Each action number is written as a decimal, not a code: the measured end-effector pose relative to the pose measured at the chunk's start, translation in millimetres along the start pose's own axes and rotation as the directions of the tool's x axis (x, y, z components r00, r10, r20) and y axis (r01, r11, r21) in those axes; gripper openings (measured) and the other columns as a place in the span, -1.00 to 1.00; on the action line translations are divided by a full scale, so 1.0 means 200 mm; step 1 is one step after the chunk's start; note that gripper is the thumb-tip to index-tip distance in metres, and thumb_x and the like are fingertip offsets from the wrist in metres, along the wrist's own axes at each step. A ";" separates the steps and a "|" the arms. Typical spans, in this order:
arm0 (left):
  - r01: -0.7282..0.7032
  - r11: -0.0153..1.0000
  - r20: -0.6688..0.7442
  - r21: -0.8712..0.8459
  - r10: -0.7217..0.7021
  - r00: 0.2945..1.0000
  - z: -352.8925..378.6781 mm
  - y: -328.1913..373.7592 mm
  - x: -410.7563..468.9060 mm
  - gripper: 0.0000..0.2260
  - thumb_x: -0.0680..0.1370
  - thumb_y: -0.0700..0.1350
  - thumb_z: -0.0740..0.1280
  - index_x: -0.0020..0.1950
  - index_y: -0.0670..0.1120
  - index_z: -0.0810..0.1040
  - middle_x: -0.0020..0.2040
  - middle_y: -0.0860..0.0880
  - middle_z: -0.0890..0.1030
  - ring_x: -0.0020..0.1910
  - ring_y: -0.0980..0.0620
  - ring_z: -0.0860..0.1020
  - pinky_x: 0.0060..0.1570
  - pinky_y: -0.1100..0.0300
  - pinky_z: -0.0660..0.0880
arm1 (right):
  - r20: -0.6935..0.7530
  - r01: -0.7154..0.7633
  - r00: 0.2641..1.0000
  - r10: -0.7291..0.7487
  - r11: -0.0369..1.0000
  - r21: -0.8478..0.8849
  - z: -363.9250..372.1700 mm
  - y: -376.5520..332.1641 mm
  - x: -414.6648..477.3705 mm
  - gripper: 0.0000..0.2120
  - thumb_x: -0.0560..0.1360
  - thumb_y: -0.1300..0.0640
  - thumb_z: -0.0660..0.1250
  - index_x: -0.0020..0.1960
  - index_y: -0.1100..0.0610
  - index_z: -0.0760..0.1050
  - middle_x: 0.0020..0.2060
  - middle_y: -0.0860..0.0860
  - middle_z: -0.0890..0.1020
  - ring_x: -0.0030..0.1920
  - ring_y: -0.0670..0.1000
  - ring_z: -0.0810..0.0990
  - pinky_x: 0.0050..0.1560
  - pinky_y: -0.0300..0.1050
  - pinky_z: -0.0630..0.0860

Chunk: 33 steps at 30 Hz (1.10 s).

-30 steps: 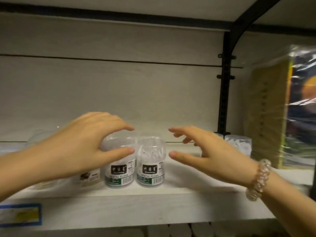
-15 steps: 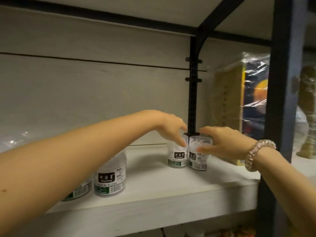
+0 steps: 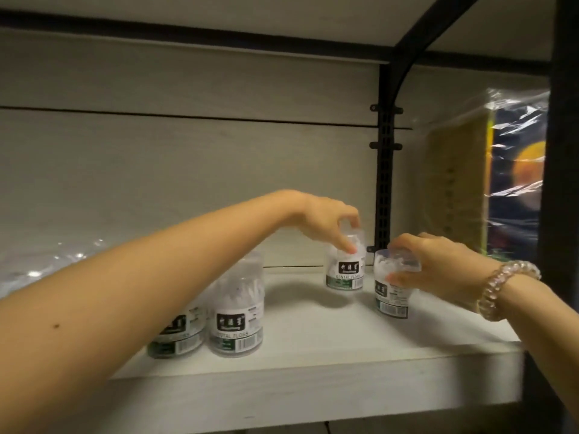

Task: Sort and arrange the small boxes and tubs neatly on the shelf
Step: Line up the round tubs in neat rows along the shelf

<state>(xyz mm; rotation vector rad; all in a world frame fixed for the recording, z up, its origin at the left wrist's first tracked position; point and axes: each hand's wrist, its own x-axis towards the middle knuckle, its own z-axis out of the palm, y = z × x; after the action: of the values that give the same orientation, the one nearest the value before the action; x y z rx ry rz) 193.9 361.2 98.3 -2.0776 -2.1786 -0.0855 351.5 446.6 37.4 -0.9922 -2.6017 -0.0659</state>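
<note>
Shelf board [image 3: 313,336], pale wood grain, seen from the front and slightly above.

- Left hand [image 3: 326,219]: reached across to the back right. Its fingertips are curled over the cap of a back tub [image 3: 344,270], which is pinched from above. The "DENTAL FLOSS" label is turned forward. Whether the base rests on the board cannot be told; a shadow lies just under it.
- Right hand [image 3: 438,266]: a right tub [image 3: 391,292] is grasped, with fingers wrapped over the lid and the thumb pressed on the near side. The tub is tilted slightly. A clear bead bracelet [image 3: 504,285] is worn at the wrist.
- The two held tubs are kept apart by a narrow gap, the right one nearer the front.
- Front tub [image 3: 236,317]: upright, near the front edge and untouched. Just beside it is a leftmost tub [image 3: 177,335], partly hidden by the left forearm passing over it.

Edges and room:
- A broad bare strip of board is left between the front pair and the held pair.
- A black upright [image 3: 383,183] is fixed at the back wall, just behind the held tubs.
- A wrapped package [image 3: 470,183] stands at the right end, beyond the right hand.
- The right side is closed by a dark front post [image 3: 564,214].
- Crinkled clear wrap [image 3: 47,264] lies at the far left, against the back.
- The front edge of the board is square, with bare board ahead of the right tub.
</note>
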 end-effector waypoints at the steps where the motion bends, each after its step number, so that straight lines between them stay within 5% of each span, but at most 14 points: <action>1: 0.020 0.999 -0.043 -0.038 -0.021 0.999 -0.06 -0.04 -0.05 -0.54 0.52 0.02 0.31 0.38 -0.04 0.31 0.28 -0.10 0.43 0.01 0.03 0.41 0.05 0.20 0.39 | -0.009 0.013 1.000 -0.013 1.000 0.028 -0.01 -0.01 0.01 -0.48 0.42 -0.13 0.29 0.32 -0.02 0.27 0.18 0.05 0.44 0.12 0.09 0.50 0.13 -0.07 0.45; 6: 0.154 0.954 -0.257 -0.256 -0.221 0.941 -0.36 -0.32 -0.43 -0.58 0.48 -0.05 0.37 0.31 -0.03 0.39 0.17 -0.09 0.51 -0.12 0.10 0.50 -0.11 0.31 0.46 | -0.142 0.181 0.978 -0.154 0.963 0.199 -0.13 -0.14 0.07 -0.45 0.40 -0.10 0.31 0.34 -0.02 0.27 0.22 0.05 0.43 0.08 0.04 0.50 0.10 -0.03 0.51; 11: 0.301 0.902 -0.239 -0.309 -0.380 0.894 -0.41 -0.52 -0.68 -0.59 0.45 -0.08 0.41 0.27 -0.02 0.45 0.13 -0.05 0.56 0.01 0.02 0.55 0.01 0.24 0.49 | -0.266 0.376 0.917 -0.299 0.871 0.316 -0.22 -0.40 0.20 -0.44 0.40 -0.04 0.34 0.35 0.02 0.27 0.25 0.06 0.43 0.03 -0.01 0.48 -0.03 -0.19 0.47; 14: 0.349 0.902 -0.224 -0.256 -0.406 0.886 -0.36 -0.58 -0.67 -0.61 0.45 -0.07 0.41 0.25 -0.01 0.45 0.06 0.00 0.53 -0.15 0.15 0.51 -0.21 0.41 0.46 | -0.262 0.409 0.904 -0.337 0.861 0.303 -0.18 -0.55 0.31 -0.43 0.41 -0.04 0.35 0.36 0.04 0.28 0.27 0.08 0.43 0.07 0.02 0.49 0.11 -0.10 0.46; 18: 0.405 0.905 -0.166 -0.128 -0.422 0.891 -0.27 -0.64 -0.58 -0.55 0.45 -0.04 0.40 0.31 -0.04 0.42 0.11 -0.03 0.50 -0.02 0.01 0.52 -0.22 0.34 0.43 | -0.195 0.402 0.915 -0.354 0.850 0.340 -0.09 -0.69 0.43 -0.43 0.41 -0.05 0.35 0.36 0.08 0.29 0.29 0.09 0.43 0.18 0.09 0.50 0.21 -0.02 0.44; 24: 0.432 0.901 -0.011 -0.030 -0.432 0.902 -0.16 -0.72 -0.45 -0.49 0.43 -0.02 0.41 0.35 -0.04 0.38 0.15 -0.05 0.50 0.13 -0.06 0.52 0.11 0.18 0.43 | -0.109 0.360 0.931 -0.348 0.834 0.418 -0.04 -0.76 0.54 -0.42 0.42 -0.01 0.36 0.37 0.09 0.27 0.28 0.10 0.40 0.04 0.10 0.59 0.01 -0.01 0.59; 33: 0.472 0.881 0.235 -0.043 -0.450 0.861 -0.04 -0.78 -0.35 -0.53 0.42 -0.10 0.44 0.29 -0.08 0.41 0.06 -0.07 0.48 -0.09 -0.06 0.55 0.01 0.14 0.52 | 0.266 0.209 0.888 -0.376 0.844 0.493 0.11 -0.84 0.62 -0.41 0.43 0.04 0.37 0.39 0.06 0.25 0.15 0.00 0.39 0.04 -0.03 0.48 -0.04 -0.18 0.56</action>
<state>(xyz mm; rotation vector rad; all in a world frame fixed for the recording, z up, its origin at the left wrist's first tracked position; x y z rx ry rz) 42.7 282.9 103.5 -1.6203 -2.8244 -0.0105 148.8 402.8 73.3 -0.4525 -2.8677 0.6781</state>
